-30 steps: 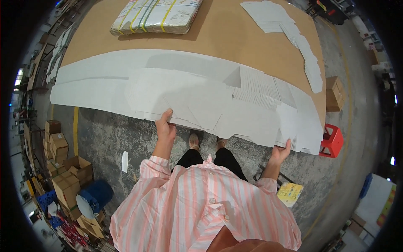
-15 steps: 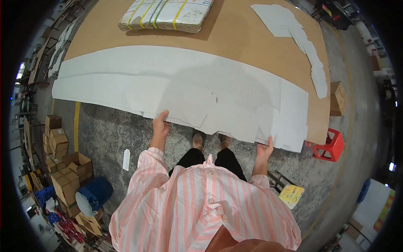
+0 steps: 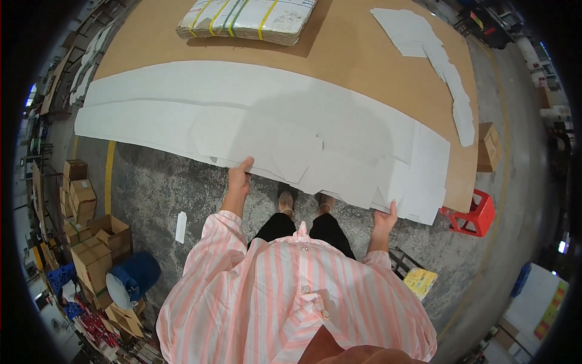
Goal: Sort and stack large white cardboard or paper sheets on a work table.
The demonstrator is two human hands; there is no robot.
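Note:
A long white cardboard sheet (image 3: 273, 130), made up of overlapping pieces with ragged near edges, lies across the front of a brown board-topped table (image 3: 345, 60). My left hand (image 3: 240, 176) grips its near edge left of centre, thumb on top and fingers hidden underneath. Toward the right end, my right hand (image 3: 385, 217) holds the same edge with the thumb up along it; its other fingers are curled below. The sheet's near edge overhangs the floor in front of my feet. A small dark tear shows near its middle.
A strapped bundle of flattened cartons (image 3: 248, 21) lies at the table's far side. White cardboard strips (image 3: 433, 57) rest at far right. A red stool (image 3: 476, 213) stands off the right corner. Cartons (image 3: 94, 255) and a blue drum (image 3: 136, 276) are at left.
Both hands and the near edge of the sheet have shifted slightly right in the picture. The whole view has also turned a little. Both hands keep their hold.

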